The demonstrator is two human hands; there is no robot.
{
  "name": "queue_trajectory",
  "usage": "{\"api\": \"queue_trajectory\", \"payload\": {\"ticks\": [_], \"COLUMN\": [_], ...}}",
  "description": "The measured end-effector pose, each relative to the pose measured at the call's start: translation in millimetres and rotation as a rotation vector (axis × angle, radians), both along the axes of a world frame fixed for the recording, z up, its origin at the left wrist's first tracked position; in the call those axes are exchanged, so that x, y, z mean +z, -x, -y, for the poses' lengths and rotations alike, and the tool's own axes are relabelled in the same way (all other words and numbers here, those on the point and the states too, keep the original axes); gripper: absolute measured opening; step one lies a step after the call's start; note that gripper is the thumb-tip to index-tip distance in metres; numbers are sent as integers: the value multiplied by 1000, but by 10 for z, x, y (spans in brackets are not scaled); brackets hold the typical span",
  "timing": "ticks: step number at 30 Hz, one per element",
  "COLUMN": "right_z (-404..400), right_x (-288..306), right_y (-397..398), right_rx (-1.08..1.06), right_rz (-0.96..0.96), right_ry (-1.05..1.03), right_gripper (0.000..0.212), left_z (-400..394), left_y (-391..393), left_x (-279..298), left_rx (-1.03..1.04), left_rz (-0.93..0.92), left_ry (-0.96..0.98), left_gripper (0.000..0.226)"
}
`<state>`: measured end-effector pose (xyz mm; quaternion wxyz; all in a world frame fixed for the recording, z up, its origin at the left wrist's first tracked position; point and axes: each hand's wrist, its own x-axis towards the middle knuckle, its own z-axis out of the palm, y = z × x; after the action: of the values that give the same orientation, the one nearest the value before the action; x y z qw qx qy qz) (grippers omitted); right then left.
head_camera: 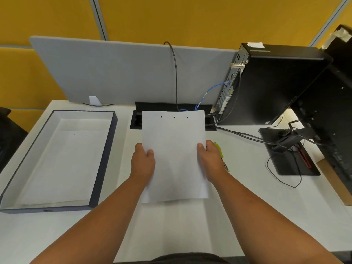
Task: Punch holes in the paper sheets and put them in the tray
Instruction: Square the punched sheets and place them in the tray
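White paper sheet [174, 149], three punched holes along far edge: gripped at left edge by left hand [143, 161], at right edge by right hand [211, 159], held above white desk [238, 206]. Dark-walled rectangular tray [103, 161], white-lined, located left, apart from sheet; punched paper lies inside.

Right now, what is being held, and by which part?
A paper sheet with three punched holes, gripped at its two side edges: left hand on the left edge, right hand on the right.
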<state>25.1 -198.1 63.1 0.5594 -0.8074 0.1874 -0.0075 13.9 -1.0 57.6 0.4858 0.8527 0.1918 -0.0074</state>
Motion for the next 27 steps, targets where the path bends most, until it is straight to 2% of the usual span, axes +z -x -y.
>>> {"api": "queue_trajectory", "payload": {"ticks": [6,10,14,18,20,23,25,27], "right_z": [-40,-115,-286,-540,-694,-939,-1081,-1250], "right_x": [-31,-25,-14,10,21,45,78,99], "right_y": [6,-53,-164,-228,-251,-270,-263,-261], "right_rx": [-16,-25,-19,58,110,181,232,287], "right_rz": [-26,-51,-63,-71,-73,-50,-25,-19], "right_ry": [-44,-27,-21,4,-18,-66,-75,-45], "right_gripper": [37,21,18,17,25,45,42,31], "left_z": [-17,-141,-325,-545,-699,-1011,-1214,-1407], "left_y": [15,21,49,79,82,75,69,69], "left_x": [11,35,93,178,211,210,206,234], "left_rx": [-14,-43,-36,-2,32,66,100,126], "left_rz": [-69,-68,-36,66,101,111,110,82], "left_ry": [-5,64,174,185,168,34,17,31], "left_gripper": [38,43,61,75,68,37,29,36]}}
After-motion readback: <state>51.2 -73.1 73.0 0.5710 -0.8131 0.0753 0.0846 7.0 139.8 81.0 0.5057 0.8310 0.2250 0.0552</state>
